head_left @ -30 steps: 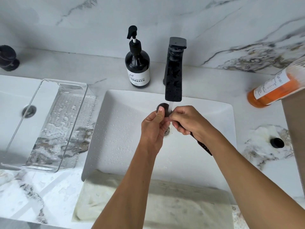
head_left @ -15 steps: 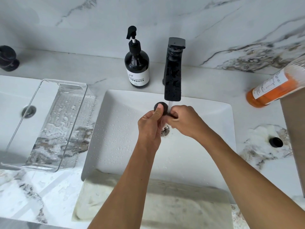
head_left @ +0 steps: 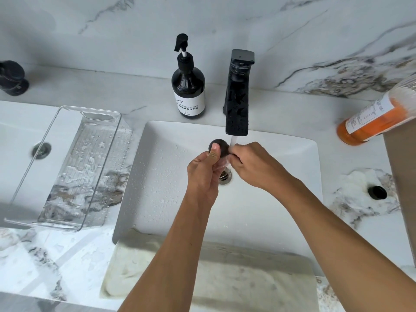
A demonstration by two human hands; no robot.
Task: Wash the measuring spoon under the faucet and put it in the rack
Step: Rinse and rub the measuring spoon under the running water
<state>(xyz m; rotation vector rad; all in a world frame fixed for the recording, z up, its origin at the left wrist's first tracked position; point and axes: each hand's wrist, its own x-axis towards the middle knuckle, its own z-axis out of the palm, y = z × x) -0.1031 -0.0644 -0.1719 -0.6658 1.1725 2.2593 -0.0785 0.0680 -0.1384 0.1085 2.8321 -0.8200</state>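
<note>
Both hands over white sink (head_left: 281,199), meeting just under black faucet (head_left: 237,102). Water running: thin white stream (head_left: 233,140) drops from spout onto R hand's knuckles. Measuring spoon (head_left: 221,149), black, held betw. the two hands, round bowl poking up left of stream; handle hidden inside R hand. L hand (head_left: 204,170) closed round lower part of bowl, thumb pressed flat across bowl's near face. R hand (head_left: 249,161) curled tight, fingers folded on spoon's neck right beside bowl. Drain (head_left: 225,175) partly visible directly below hands. Sink walls beaded w/ droplets, esp. left side. Rack (head_left: 67,167), clear plastic, wet inside, sits on bench (head_left: 67,255) to left of sink, well apart from spoon, overhanging second basin (head_left: 20,136) at far left. Dark pump bottle (head_left: 188,91) w/ white label stands on bench behind sink, just left of faucet. Orange bottle (head_left: 378,118) lying tilted at right edge. Small black cap (head_left: 377,192) on bench right of sink. Pale cloth (head_left: 213,273) draped along sink's near rim.
</note>
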